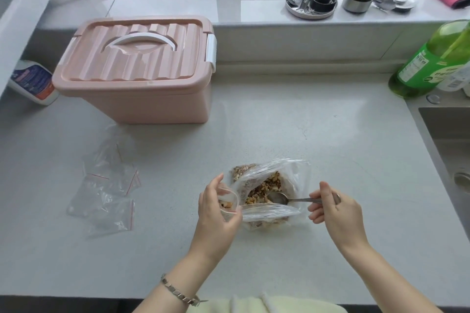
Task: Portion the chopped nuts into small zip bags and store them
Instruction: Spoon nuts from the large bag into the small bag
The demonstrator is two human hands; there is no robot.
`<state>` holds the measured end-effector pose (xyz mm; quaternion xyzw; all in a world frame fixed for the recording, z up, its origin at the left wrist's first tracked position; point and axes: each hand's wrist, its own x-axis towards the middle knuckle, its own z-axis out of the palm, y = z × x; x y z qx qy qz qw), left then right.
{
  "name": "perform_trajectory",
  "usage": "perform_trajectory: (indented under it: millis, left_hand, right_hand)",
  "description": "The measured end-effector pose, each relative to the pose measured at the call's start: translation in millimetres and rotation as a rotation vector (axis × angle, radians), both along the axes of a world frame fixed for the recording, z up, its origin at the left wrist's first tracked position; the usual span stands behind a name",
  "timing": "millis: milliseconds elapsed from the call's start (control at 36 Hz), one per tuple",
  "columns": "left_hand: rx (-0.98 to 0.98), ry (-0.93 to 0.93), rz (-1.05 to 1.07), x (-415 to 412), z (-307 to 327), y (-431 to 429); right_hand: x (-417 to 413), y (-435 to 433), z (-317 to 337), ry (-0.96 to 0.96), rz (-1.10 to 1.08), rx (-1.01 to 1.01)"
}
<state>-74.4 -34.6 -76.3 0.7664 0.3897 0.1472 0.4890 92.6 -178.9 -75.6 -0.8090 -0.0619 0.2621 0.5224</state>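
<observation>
Left hand [216, 207]: lower centre of the frame, forearm rising from the bottom edge. The thumb points up and the fingers are curled round a small bag [229, 202], holding its mouth open toward the right.
Small bag: in the left hand's grip, touching the left edge of the big bag [292, 175]. A few nut pieces show inside.
Right hand [333, 207]: right of centre, forearm coming in from the lower right. The fingers are curled and pinch the handle of a spoon [279, 199].
Spoon: roughly level, handle to the right, bowl inside the big bag's mouth. The bowl looks empty, though glare makes that unsure.
Big bag: clear, lying open on the counter [330, 134] between the two hands.
Nuts [267, 188]: chopped and brown, heaped inside the big bag, with another clump at its upper left.
Empty bags [106, 190]: several small clear zip bags with red strips, loose on the counter at centre left, well apart from the hands.
Box [137, 68]: pink, lid shut, white handle, upper left.
Bracelet [178, 292]: metal, on the left wrist at the bottom edge.
Green bottle [432, 61]: upper right, near the sink [447, 134].
Spray bottle [33, 84]: far left, beside the box.
</observation>
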Motion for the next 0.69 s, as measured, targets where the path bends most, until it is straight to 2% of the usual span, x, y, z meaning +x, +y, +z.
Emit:
perform_trajectory:
  millis: [333,528,694]
  left_hand:
    - [-0.003,-0.016,0.011,-1.7,-0.8,-0.8]
    - [-0.026,0.010,-0.002,0.4,0.2,-0.5]
    - [-0.022,0.037,-0.035,4.9,0.3,-1.3]
  right_hand:
    - [-3.6,3.3,-23.5,0.392,-0.223,0.093]
    - [6.5,-9.5,-12.0,0.422,-0.247,0.136]
    - [15.7,-10.7,17.8,0.344,-0.193,0.155]
